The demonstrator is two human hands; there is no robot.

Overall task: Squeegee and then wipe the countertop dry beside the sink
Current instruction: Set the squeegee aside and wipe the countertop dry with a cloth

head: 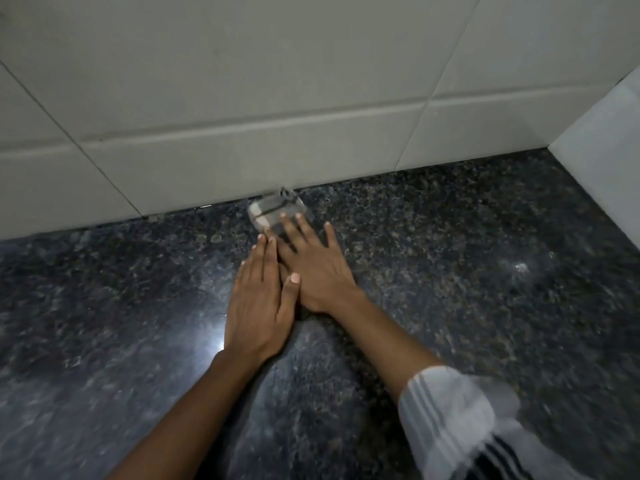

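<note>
Head view: left hand [258, 306] and right hand [311, 268] flat, fingers spread, on cloth [273, 211] against tiled wall [242, 133].

The dark tabletop [450, 271] is left open on both sides of the hands, so a hand could be slid left or right. The way ahead is blocked by the tiled wall [242, 98], and the far right is closed by a side wall [606, 161].

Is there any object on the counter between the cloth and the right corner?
Nothing visible: the dark countertop between the cloth, pressed under the right hand, and the right corner is bare.
</note>
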